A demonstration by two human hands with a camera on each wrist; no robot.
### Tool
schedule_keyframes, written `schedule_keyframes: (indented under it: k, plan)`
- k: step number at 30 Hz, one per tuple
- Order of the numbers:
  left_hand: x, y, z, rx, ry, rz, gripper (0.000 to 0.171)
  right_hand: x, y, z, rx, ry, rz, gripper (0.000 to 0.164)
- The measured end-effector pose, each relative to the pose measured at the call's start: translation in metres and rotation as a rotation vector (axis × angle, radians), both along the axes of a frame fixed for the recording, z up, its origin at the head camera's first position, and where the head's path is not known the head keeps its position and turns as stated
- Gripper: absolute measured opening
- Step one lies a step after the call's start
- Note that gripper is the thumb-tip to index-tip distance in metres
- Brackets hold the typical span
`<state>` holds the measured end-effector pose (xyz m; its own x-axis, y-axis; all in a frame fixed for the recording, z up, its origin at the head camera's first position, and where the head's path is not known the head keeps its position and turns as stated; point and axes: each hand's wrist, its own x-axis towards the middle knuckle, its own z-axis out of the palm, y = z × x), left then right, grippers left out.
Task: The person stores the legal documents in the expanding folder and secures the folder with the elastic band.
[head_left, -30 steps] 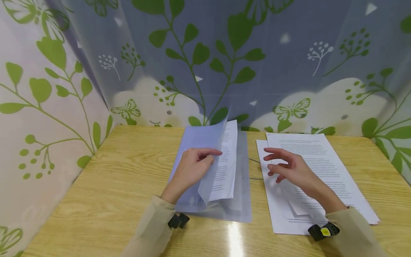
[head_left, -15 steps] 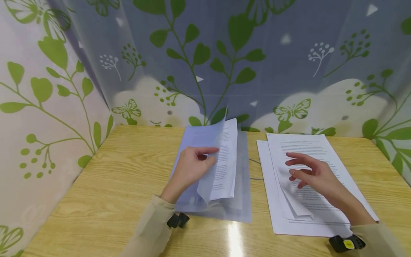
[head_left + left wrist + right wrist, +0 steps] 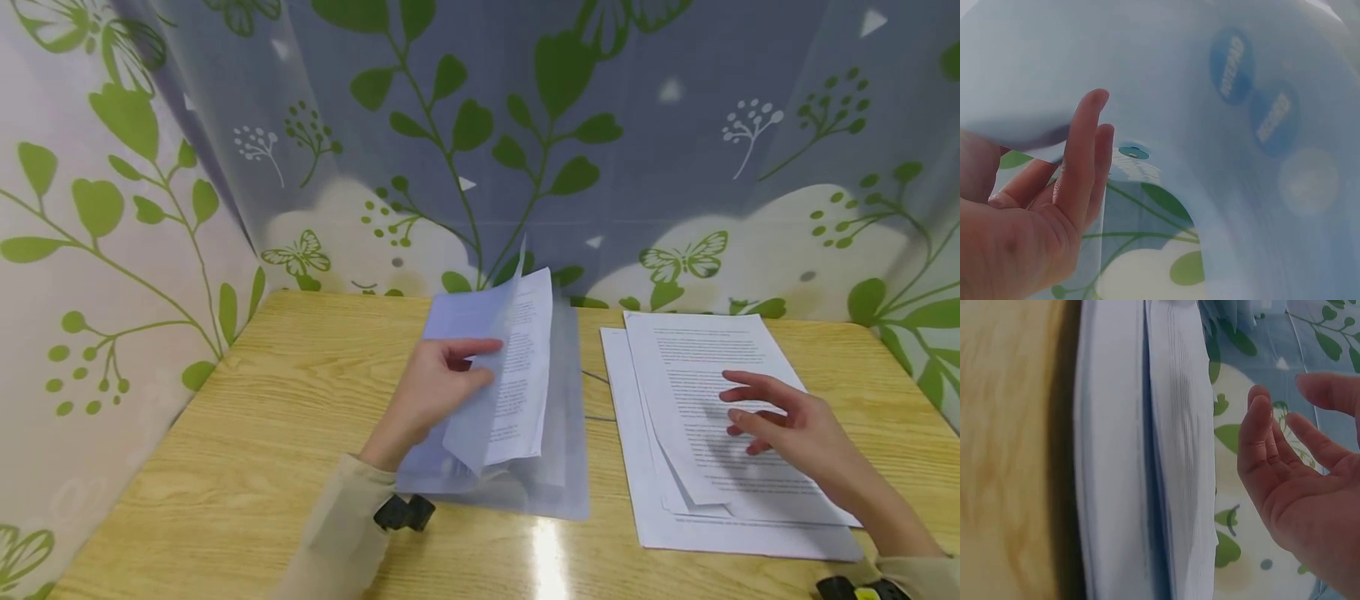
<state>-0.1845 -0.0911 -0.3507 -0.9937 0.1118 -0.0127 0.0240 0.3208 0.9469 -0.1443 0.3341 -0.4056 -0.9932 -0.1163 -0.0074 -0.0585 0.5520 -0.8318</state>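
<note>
A translucent bluish plastic folder (image 3: 465, 315) lies opened on the table, its thin clear flap (image 3: 487, 408) raised. My left hand (image 3: 427, 387) holds that flap between thumb and fingers; the exact contact is partly hidden. Beneath the flap are printed sheets (image 3: 525, 358) inside the folder. Blue oval labels (image 3: 1232, 67) reading NOTEPAD and RECORD show on the plastic in the left wrist view. Loosely bent and holding nothing, my right hand (image 3: 791, 425) hovers over a stack of printed paper (image 3: 701, 367) on the right. The stack's layered edge (image 3: 1185, 456) appears in the right wrist view.
The wood-grain table (image 3: 285, 400) has the folder at its centre. Dark thin lines (image 3: 597, 418) lie between folder and stack. A leaf-patterned curtain (image 3: 480, 150) rises behind the table, and a similar one (image 3: 112, 250) bounds the left side.
My right hand has moved right and toward me across the paper stack. My left hand has shifted slightly left, and the folder's flap has swung left with it, uncovering more of the printed sheets.
</note>
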Motion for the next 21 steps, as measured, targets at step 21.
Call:
schedule_keyframes:
  k: [21]
  plan:
    - [-0.002, -0.006, 0.004, 0.139, -0.091, 0.036, 0.04, 0.014, 0.04, -0.009, 0.362, 0.145, -0.186, 0.054]
